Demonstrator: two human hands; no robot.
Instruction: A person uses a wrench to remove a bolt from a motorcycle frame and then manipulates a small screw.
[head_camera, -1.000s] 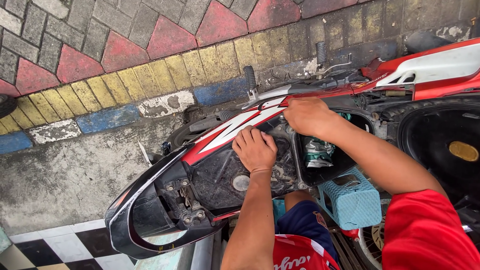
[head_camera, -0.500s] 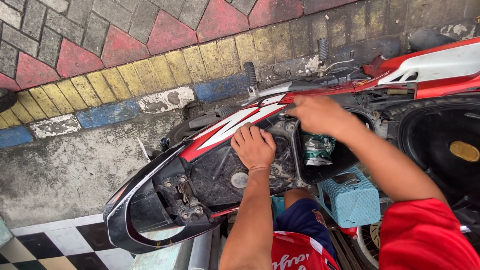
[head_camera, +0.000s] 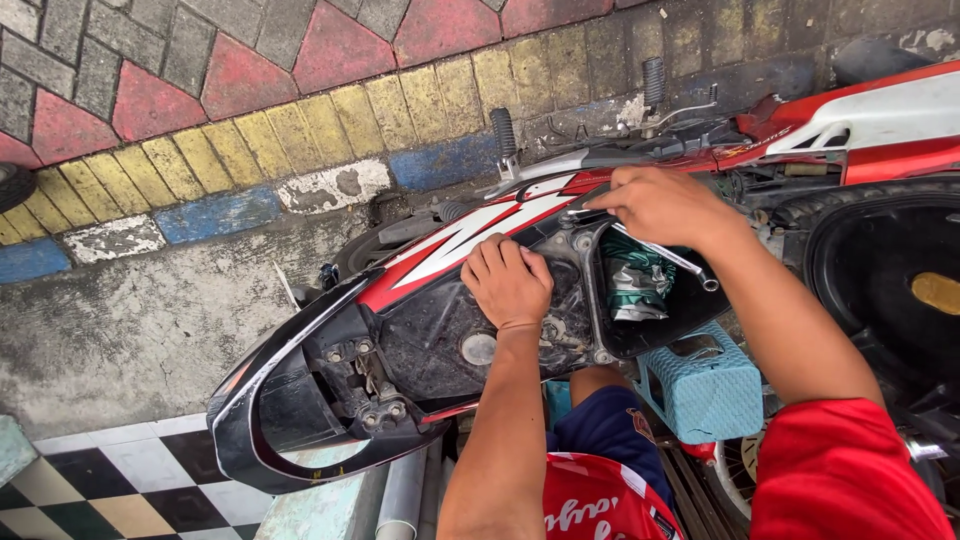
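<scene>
**Working with both hands inside an opened motorcycle body**

Looking down on a red, white and black motorcycle (head_camera: 470, 235) lying across the view, seat off, inner tray exposed. Left hand (head_camera: 508, 283) pressed palm-down on the dirty black inner panel (head_camera: 440, 335), fingers (head_camera: 495, 258) held close together and curled over the panel's upper edge, just under the red-and-white side fairing. Not clear whether anything sits beneath that palm.

Right hand (head_camera: 665, 205) raised a little above the open compartment (head_camera: 660, 300), fingers pinching the upper end of a slim metal wrench (head_camera: 672, 259). Wrench slanting down and to the right from the fist, free end hanging over the compartment's mouth, well clear of the left hand. Upper tip of the tool reaching toward the frame edge beside the fairing; contact with a bolt there too small to tell.

Stuffed inside the compartment, just below the wrench: a crumpled green-and-white cloth or bag (head_camera: 635, 285). Beside the compartment, nearer the body, a teal plastic basket-like box (head_camera: 705, 390). Black tail cowl (head_camera: 290, 410) curving round the left end of the machine, bolts and brackets showing within it. Black foot pegs (head_camera: 503, 132) sticking up on the far side.

Red sleeve (head_camera: 840, 470) on the right arm, red and blue clothing at the bottom edge. Underneath, grey concrete floor (head_camera: 130, 320), a painted yellow and blue kerb (head_camera: 250, 160), red and grey paving beyond, checkered tiles (head_camera: 100, 480) at the lower left.
</scene>
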